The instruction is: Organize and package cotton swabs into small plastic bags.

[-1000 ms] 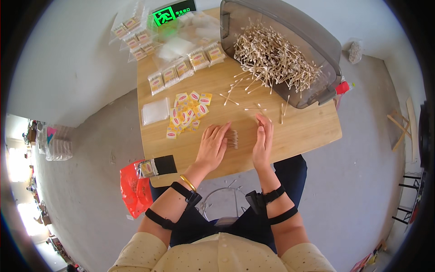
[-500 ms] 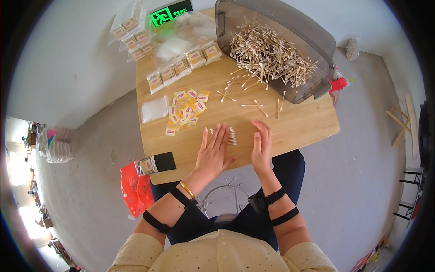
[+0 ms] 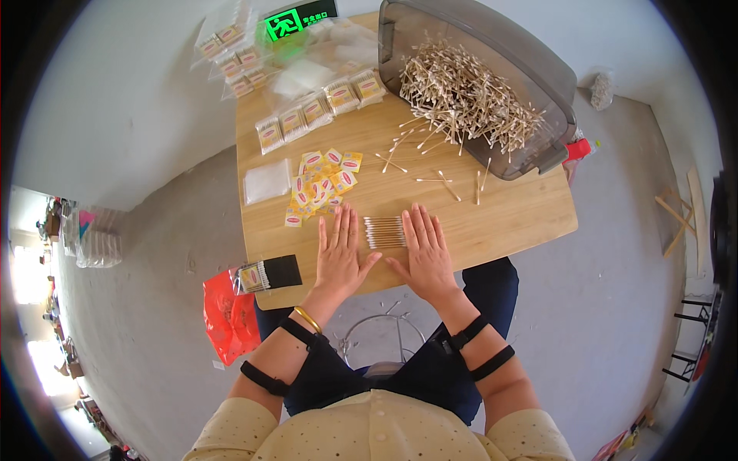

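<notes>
A flat row of cotton swabs [image 3: 385, 232] lies side by side on the wooden table, sticks running left to right. My left hand [image 3: 339, 250] rests flat at the left ends of the row, fingers outstretched. At the right ends lies my right hand [image 3: 425, 250], also flat, its fingers touching or nearly touching the tips. Just beyond my left hand is a pile of yellow and white printed cards [image 3: 321, 183]. A stack of clear plastic bags [image 3: 267, 183] sits left of the cards. Loose cotton swabs [image 3: 439, 180] are scattered farther back.
A tilted grey plastic bin [image 3: 565, 107] at the back right spills a heap of swabs [image 3: 469, 88]. Packed swab bags [image 3: 315, 111] line the back left. By the left edge sit a black pad [image 3: 284, 271] with a swab pack [image 3: 250, 278] and a hanging red bag [image 3: 227, 319].
My left hand has moved left off the swabs, baring the row. My right hand has turned from its edge to flat and come in against the right ends. The view shifted slightly.
</notes>
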`<act>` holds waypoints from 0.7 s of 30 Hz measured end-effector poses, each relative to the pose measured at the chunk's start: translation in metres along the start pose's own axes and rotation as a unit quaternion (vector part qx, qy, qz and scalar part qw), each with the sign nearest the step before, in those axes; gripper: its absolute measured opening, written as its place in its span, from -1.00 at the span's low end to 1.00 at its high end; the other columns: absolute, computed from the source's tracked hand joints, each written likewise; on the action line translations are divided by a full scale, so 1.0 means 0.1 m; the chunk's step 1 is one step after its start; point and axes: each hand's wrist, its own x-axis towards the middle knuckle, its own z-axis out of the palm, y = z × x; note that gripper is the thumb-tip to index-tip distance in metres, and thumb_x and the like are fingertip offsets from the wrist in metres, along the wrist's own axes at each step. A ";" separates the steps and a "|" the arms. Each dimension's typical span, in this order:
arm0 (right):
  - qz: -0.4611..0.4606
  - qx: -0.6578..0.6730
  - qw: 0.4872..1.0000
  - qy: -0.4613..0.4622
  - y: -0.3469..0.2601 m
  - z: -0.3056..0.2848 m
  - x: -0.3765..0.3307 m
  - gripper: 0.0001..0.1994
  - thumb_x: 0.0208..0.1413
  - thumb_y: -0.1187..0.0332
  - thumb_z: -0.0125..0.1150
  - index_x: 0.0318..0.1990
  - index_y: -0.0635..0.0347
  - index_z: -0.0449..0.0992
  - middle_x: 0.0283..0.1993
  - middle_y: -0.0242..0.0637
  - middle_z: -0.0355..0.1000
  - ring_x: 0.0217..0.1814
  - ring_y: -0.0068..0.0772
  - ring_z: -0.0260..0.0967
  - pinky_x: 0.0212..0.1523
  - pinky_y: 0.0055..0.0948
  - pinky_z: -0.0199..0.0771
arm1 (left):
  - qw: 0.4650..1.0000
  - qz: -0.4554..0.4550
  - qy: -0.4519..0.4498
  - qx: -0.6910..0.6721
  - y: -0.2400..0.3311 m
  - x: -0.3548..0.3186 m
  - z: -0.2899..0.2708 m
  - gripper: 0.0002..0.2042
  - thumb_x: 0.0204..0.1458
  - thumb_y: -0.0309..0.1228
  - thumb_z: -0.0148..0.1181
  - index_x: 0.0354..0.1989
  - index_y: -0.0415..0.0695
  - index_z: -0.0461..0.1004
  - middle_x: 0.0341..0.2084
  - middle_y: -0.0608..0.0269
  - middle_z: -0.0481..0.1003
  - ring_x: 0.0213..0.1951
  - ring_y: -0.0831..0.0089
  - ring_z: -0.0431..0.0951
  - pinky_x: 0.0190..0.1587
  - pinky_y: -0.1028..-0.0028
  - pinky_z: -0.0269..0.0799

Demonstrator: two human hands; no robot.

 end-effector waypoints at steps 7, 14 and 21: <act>-0.036 -0.065 0.997 -0.011 -0.07 0.27 0.11 -0.08 0.17 -0.05 0.18 0.49 0.39 -0.05 0.56 0.23 -0.14 0.65 0.18 -0.27 0.59 0.04 -0.28 | 0.999 0.020 0.023 -0.018 0.10 0.05 0.12 0.02 0.21 0.35 -0.30 0.47 -0.47 -0.11 0.51 -0.24 -0.16 0.56 0.01 -0.29 0.52 -0.05 -0.49; -0.034 -0.088 0.995 -0.023 -0.10 0.23 0.11 -0.07 0.15 -0.06 0.18 0.49 0.39 -0.04 0.57 0.23 -0.17 0.65 0.17 -0.29 0.59 0.05 -0.29 | 0.998 0.018 0.044 -0.033 0.14 0.04 0.08 -0.01 0.23 0.30 -0.24 0.46 -0.49 -0.09 0.49 -0.28 -0.11 0.55 -0.02 -0.25 0.52 -0.06 -0.48; -0.015 -0.102 0.994 -0.043 -0.13 0.23 0.13 -0.07 0.19 -0.14 0.14 0.50 0.34 -0.04 0.59 0.15 -0.21 0.67 0.07 -0.33 0.61 -0.01 -0.33 | 0.983 0.004 0.089 -0.158 0.08 -0.26 0.00 -0.21 0.22 -0.01 0.11 0.43 -0.36 0.05 0.47 -0.17 0.01 0.52 0.00 -0.10 0.53 0.00 -0.26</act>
